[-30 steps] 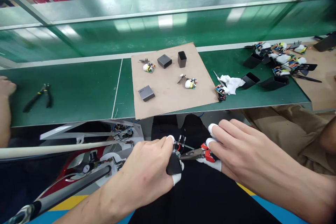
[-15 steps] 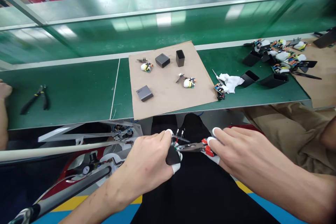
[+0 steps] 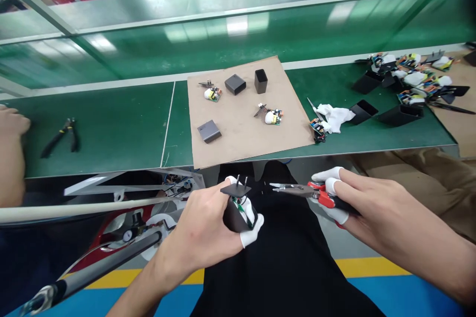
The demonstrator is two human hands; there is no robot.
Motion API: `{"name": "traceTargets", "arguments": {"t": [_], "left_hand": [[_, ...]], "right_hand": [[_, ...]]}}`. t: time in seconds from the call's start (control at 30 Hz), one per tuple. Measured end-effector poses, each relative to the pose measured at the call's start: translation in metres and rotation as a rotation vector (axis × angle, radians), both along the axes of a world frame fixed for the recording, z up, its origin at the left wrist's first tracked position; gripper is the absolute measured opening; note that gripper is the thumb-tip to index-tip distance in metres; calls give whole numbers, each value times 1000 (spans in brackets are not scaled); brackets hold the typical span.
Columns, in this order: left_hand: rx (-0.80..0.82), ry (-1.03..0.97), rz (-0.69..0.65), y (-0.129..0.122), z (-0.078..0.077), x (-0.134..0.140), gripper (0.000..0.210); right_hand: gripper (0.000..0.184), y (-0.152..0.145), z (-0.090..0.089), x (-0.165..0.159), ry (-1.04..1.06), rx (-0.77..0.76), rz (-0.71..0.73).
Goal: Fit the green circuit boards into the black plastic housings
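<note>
Wrapped round a black charger housing [image 3: 231,217] is my left hand [image 3: 203,223], with white covers on its fingertips. Out of the housing's open end show a white lump and a bit of green circuit board. The charger's plug plate [image 3: 236,190], with two metal prongs, hangs loose at that end. My right hand [image 3: 349,195], also with white fingertip covers, is closed on red-and-black needle-nose pliers [image 3: 295,189]. Their jaws point left toward the charger and stand apart from it. Both hands are above my lap, in front of the bench.
On the green bench [image 3: 111,129] lies a cardboard sheet [image 3: 238,138] with housings and circuit boards [image 3: 273,117]. More black housings [image 3: 399,115], boards and a white cloth [image 3: 334,116] are to the right. Black-handled pliers [image 3: 61,137] and another person's hand [image 3: 13,124] are at the left.
The pliers have moved right, away from the charger, with my right hand. My left hand has turned the housing so its open end and plug plate face up more.
</note>
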State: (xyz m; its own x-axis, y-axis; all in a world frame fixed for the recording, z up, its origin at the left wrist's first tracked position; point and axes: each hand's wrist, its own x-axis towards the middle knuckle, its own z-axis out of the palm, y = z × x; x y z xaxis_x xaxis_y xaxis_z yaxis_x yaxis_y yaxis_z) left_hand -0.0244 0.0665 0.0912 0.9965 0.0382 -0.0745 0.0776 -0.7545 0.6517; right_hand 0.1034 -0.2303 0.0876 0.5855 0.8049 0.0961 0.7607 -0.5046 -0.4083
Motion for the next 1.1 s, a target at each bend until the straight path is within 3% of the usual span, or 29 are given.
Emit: {"name": "traceTargets", "arguments": {"t": [0.17,0.3,0.37,0.47,0.57,0.63,0.73,0.87,1.1], "left_hand": [[-311,146,148,-3,-23,4,27],[-659,158,202,-12,-59,23,62],[-926,146,146,-25,-76,35,67],[-1320,79,131,-50,-93,49,55],[-1528,-14,148,-70,-97,53,47],[-1558,-57,137,-75,-95,52,48],[-1537,-42,93,-72,-89,50,55],[-1490,-48,52,-64,-85,47,64],[-1410,-153,26,-57,-82,40,60]], "right_hand": [[22,2,-7,10,328,11,-71],[33,6,-23,27,660,107,-196],[32,5,-39,33,836,229,-286],[35,2,-74,34,1054,537,-369],[37,1,-106,29,1111,831,-412],[34,0,-119,24,1112,924,-427],[32,0,-125,17,1102,946,-410],[29,-2,-126,12,1062,851,-357],[26,-1,-120,13,923,718,-321]]}}
